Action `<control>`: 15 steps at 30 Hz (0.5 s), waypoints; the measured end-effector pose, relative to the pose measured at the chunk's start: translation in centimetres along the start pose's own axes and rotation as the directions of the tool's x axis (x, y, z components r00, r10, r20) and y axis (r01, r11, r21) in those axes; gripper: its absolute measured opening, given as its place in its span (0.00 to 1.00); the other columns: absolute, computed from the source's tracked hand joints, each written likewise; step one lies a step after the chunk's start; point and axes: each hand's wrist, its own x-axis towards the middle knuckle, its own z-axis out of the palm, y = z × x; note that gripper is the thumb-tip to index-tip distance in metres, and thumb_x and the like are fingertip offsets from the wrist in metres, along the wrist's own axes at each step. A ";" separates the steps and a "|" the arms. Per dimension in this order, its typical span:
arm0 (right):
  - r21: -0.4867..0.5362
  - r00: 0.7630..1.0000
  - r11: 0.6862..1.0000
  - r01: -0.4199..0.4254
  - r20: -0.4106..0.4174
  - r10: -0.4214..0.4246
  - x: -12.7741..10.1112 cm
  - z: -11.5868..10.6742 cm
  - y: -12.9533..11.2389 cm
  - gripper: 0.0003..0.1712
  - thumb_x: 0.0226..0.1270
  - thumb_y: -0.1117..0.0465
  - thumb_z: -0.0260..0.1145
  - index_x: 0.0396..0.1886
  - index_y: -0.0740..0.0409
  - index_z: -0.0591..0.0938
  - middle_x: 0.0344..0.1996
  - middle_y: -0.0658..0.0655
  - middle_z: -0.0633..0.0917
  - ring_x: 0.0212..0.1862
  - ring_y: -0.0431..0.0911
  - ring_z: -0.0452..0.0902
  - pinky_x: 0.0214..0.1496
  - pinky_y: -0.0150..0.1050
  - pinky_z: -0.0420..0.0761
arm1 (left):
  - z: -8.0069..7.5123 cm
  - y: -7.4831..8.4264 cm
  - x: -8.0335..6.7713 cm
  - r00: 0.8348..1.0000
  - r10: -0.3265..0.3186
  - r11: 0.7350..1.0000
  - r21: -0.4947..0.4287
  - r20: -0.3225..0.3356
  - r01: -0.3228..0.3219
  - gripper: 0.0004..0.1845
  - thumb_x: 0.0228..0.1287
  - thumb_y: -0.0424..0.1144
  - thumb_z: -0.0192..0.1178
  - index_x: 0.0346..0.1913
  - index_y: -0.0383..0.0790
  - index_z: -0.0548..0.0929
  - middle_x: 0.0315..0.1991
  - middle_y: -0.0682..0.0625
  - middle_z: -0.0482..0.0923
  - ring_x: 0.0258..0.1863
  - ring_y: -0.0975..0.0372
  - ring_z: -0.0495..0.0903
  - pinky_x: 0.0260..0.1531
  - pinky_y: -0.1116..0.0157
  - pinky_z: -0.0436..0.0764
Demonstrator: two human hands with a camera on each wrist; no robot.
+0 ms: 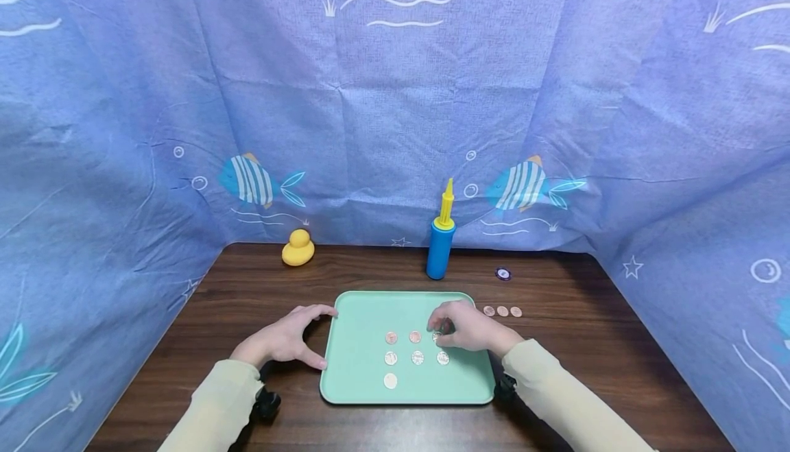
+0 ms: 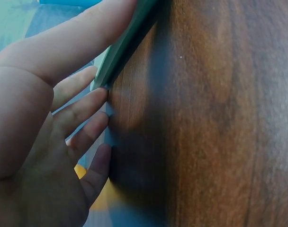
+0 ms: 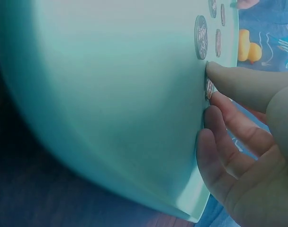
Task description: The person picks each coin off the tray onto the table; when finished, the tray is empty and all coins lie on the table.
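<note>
A mint-green tray (image 1: 358,394) holds several coins laid out in rows: copper coins (image 1: 415,337) in the upper row, silvery coins (image 1: 417,358) below, and a single pale coin (image 1: 391,381) at the bottom. With thumb and index finger, my right hand (image 1: 465,325) pinches a coin (image 3: 209,88) at the right end of the upper row, down at the tray's surface; the fingers partly cover it. My left hand (image 1: 285,335) is spread at the tray's left rim, its thumb and fingertips touching the edge. The left wrist view shows these fingers (image 2: 87,101) fairly straight.
Right of the tray, three copper coins (image 1: 503,311) lie in a line on the dark wooden table (image 1: 259,287), with a dark round chip (image 1: 503,274) behind them. A blue and yellow hand pump (image 1: 439,250) stands behind the tray. A yellow rubber duck (image 1: 298,249) sits back left.
</note>
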 end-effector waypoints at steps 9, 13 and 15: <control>-0.007 1.000 1.000 -0.014 0.008 0.014 -0.1 0.1 0.0 0.09 0.64 0.68 0.77 0.43 0.55 0.89 0.35 0.47 0.88 0.38 0.39 0.81 0.43 0.36 0.81 | 0.0 0.1 -0.1 1.000 -0.010 1.000 -0.005 0.007 0.010 0.51 0.49 0.53 0.84 0.76 0.48 0.70 0.72 0.42 0.69 0.71 0.44 0.65 0.66 0.39 0.69; 0.000 1.000 1.000 -0.018 0.022 0.018 0.0 0.0 -0.1 0.09 0.65 0.68 0.76 0.43 0.56 0.89 0.35 0.50 0.88 0.38 0.39 0.81 0.44 0.36 0.81 | 0.0 0.1 0.0 1.000 -0.014 1.000 -0.008 0.006 0.014 0.51 0.50 0.52 0.84 0.76 0.49 0.70 0.73 0.42 0.68 0.72 0.44 0.65 0.66 0.39 0.68; -0.006 0.999 1.000 -0.017 0.031 0.017 0.1 -0.1 -0.1 0.09 0.65 0.69 0.75 0.43 0.56 0.89 0.35 0.50 0.88 0.38 0.38 0.80 0.43 0.36 0.81 | 0.0 0.1 0.0 1.000 -0.011 1.000 -0.005 0.006 0.011 0.51 0.50 0.52 0.84 0.76 0.48 0.70 0.73 0.42 0.69 0.71 0.44 0.65 0.66 0.39 0.68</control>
